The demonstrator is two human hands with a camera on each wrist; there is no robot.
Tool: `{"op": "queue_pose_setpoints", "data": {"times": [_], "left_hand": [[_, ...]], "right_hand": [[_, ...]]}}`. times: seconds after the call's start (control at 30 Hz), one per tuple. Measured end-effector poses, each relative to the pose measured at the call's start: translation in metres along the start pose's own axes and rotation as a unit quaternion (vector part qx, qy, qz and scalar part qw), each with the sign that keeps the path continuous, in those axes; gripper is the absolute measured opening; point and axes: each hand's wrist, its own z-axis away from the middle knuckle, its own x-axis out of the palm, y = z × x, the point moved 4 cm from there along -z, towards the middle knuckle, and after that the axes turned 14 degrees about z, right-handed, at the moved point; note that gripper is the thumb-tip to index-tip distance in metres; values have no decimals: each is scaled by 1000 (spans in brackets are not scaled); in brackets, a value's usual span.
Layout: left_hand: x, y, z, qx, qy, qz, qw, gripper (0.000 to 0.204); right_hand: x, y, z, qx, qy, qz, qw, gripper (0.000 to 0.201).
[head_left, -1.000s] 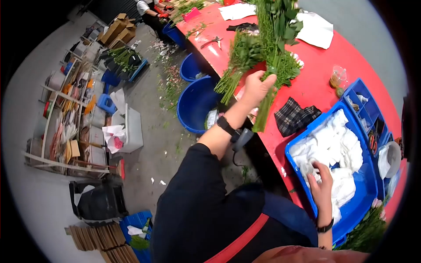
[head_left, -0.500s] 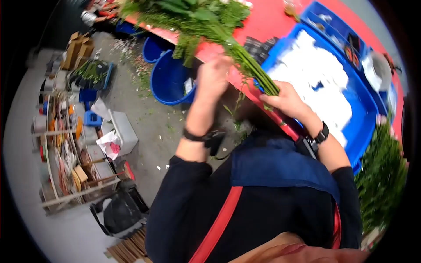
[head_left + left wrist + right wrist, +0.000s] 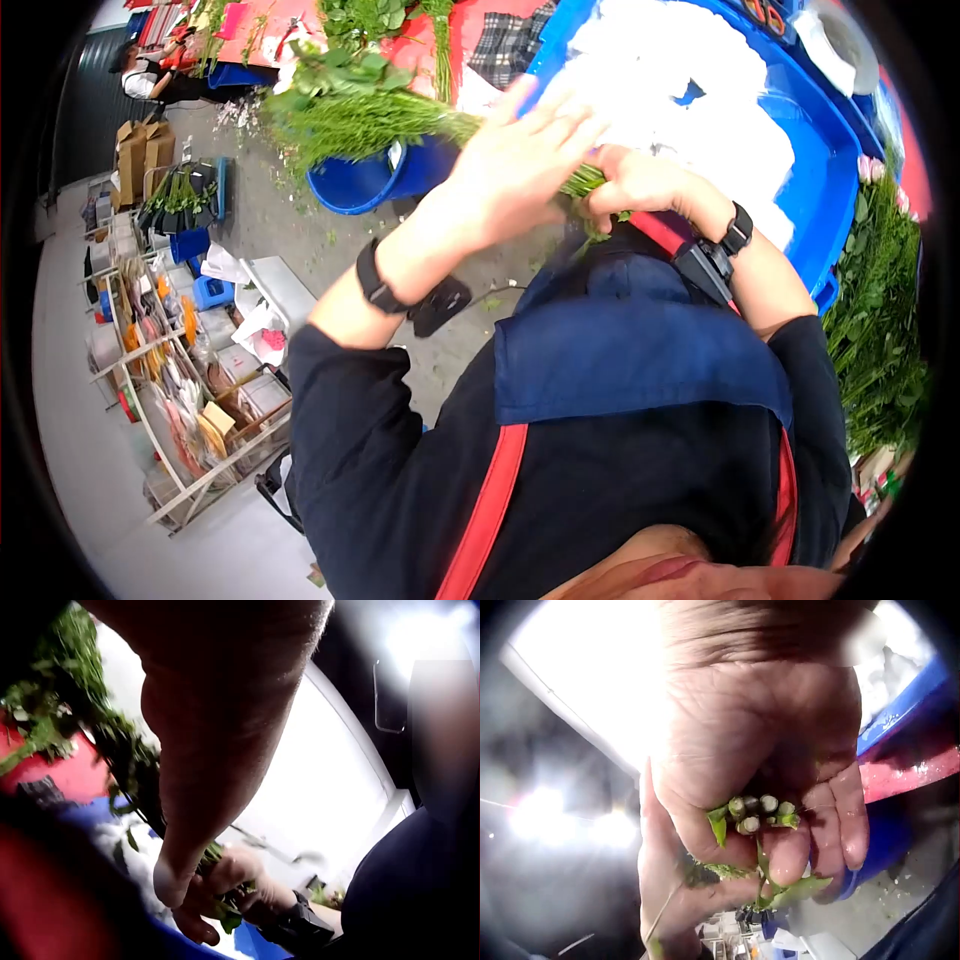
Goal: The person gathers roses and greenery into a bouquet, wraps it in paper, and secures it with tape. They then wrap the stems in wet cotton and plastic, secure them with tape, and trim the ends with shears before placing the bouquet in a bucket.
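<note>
A bunch of leafy green stems [image 3: 365, 120] lies across the front of my body in the head view, its foliage to the left. My right hand [image 3: 650, 185] grips the bare lower ends. In the right wrist view, several cut stem ends [image 3: 751, 823] poke out between the thumb and curled fingers, with a loose leaf [image 3: 802, 891] below. Over the stems, my left hand [image 3: 515, 175] lies with fingers straight and spread, its back towards the head camera; its palm side is hidden there. The left wrist view shows it dark, close above the right hand [image 3: 232, 870].
A blue tub [image 3: 815, 130] holding white crumpled material [image 3: 660, 90] stands on the red table, beside a plaid cloth [image 3: 505, 48]. Blue buckets [image 3: 350, 190] stand on the floor at the table's edge. More greenery [image 3: 880, 330] is at right; another person [image 3: 150, 80] works far left.
My right hand left the white material in the tub and took hold of the stem ends. The bunch swung down leftward, and my left hand went from gripping it to lying spread over it.
</note>
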Motion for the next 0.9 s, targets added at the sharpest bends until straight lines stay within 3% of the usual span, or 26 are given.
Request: {"op": "queue_pose_setpoints", "data": {"times": [0.03, 0.1, 0.2, 0.23, 0.33, 0.37, 0.4, 0.47, 0.5, 0.53, 0.6, 0.67, 0.7, 0.8, 0.87, 0.9], "left_hand": [[15, -6, -13, -80, -106, 32, 991, 76], [37, -18, -26, -232, -311, 86, 917, 59], [64, -41, -15, -223, -309, 168, 909, 37], [69, -43, -11, -245, -270, 198, 910, 27], [94, -39, -8, -203, -265, 189, 923, 26], [95, -34, -9, -156, -210, 234, 936, 24], [101, -38, -5, -180, -210, 253, 927, 23], [100, -43, 1, -233, -208, 288, 905, 21], [88, -40, 4, -351, -212, 389, 825, 20], [89, -42, 6, -371, -200, 405, 811, 21], [94, -46, 11, -410, -173, 438, 781, 21], [93, -35, 3, -379, -135, 431, 808, 22], [97, -31, 4, -368, -122, 419, 821, 22], [116, -35, 16, -352, -90, 342, 867, 26], [118, -36, 22, -333, -79, 302, 890, 27], [119, -35, 24, -365, -99, 309, 873, 30]], "right_hand": [[5, -5, 0, -52, 2, -74, 996, 21], [1, 10, 1, 23, -21, -79, 996, 24], [-10, 23, 14, 69, 5, -115, 991, 31], [-15, 26, 20, 70, 19, -127, 989, 32], [-20, 26, 31, 65, 75, -93, 991, 34], [-20, 25, 37, 65, 111, -80, 988, 34], [-20, 24, 40, 65, 145, -67, 985, 34], [-24, 36, 47, 57, 290, 22, 955, 33], [-25, 38, 50, 42, 364, 71, 928, 33], [-26, 37, 54, 25, 436, 120, 892, 34], [-14, 26, 54, 56, 384, 214, 897, 35], [5, 19, 41, 77, 266, 163, 947, 34], [12, 20, 37, 98, 231, 4, 968, 31], [3, 28, 45, 23, 342, 35, 939, 26], [-6, 22, 51, -87, 437, 155, 882, 22], [-6, 13, 51, -143, 475, 223, 839, 21]]}}
